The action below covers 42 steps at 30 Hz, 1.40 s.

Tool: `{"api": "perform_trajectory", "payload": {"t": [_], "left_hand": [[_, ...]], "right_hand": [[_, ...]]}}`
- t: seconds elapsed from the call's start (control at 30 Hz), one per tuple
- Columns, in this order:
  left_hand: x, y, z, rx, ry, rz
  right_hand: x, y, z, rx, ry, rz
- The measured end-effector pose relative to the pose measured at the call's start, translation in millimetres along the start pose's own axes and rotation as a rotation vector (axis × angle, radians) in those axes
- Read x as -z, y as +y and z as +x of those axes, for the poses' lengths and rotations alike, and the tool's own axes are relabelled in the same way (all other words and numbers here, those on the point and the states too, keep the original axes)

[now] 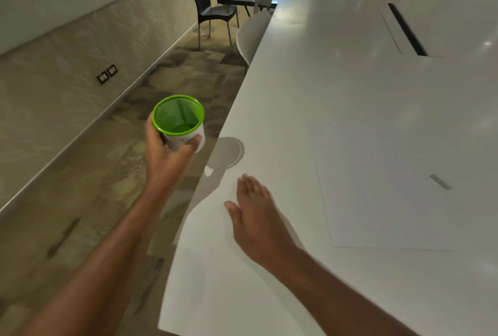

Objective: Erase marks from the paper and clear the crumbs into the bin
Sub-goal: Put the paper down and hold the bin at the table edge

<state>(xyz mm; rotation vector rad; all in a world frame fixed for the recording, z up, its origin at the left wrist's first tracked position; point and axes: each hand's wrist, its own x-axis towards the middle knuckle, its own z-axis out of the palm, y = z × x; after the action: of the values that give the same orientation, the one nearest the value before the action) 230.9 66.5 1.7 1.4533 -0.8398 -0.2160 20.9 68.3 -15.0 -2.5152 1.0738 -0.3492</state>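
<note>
My left hand (167, 152) grips a small bin (179, 120), white outside with a green rim and green inside, and holds it in the air just off the table's left edge, mouth up and tilted toward me. My right hand (256, 214) lies flat on the white table (323, 93) close to that edge, palm down, fingers together and pointing away, holding nothing. A white sheet of paper (377, 201) lies to its right. On the sheet is a small grey oblong, probably the eraser (439, 181). Crumbs are too small to make out.
A round grey cable cap (229, 152) sits in the table near the edge, beside the bin. A long dark slot (407, 30) runs across the far table. A white chair (250, 36) is tucked at the left edge, a black chair (207, 7) stands farther back.
</note>
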Motion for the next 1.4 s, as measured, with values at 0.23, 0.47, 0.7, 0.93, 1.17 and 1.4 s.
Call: {"api": "perform_trajectory", "payload": {"t": [0.23,0.47,0.7,0.93,1.17,1.4], "left_hand": [[51.1,-38.8,-36.9,0.072,0.033,0.105],[53.8,-65.7,-68.8,0.167,-0.011,0.200],[50.1,-77.9,-88.9,0.284,-0.050,0.193],[44.4,-69.0,-98.5,0.280,-0.049,0.166],[46.7,-68.6,-99.6,0.244,-0.079,0.164],[38.6,-60.6,-102.9,0.238,-0.065,0.110]], "right_hand": [[12.1,19.8,-21.5,-0.208,0.001,-0.211],[-17.2,-21.0,0.5,-0.096,-0.036,-0.190],[0.5,-12.4,26.0,0.017,-0.009,0.080],[-1.5,-15.7,-6.7,-0.130,-0.075,-0.171],[-31.4,-65.1,27.0,0.062,-0.110,-0.113],[-4.1,-24.1,25.0,-0.058,-0.004,-0.027]]}}
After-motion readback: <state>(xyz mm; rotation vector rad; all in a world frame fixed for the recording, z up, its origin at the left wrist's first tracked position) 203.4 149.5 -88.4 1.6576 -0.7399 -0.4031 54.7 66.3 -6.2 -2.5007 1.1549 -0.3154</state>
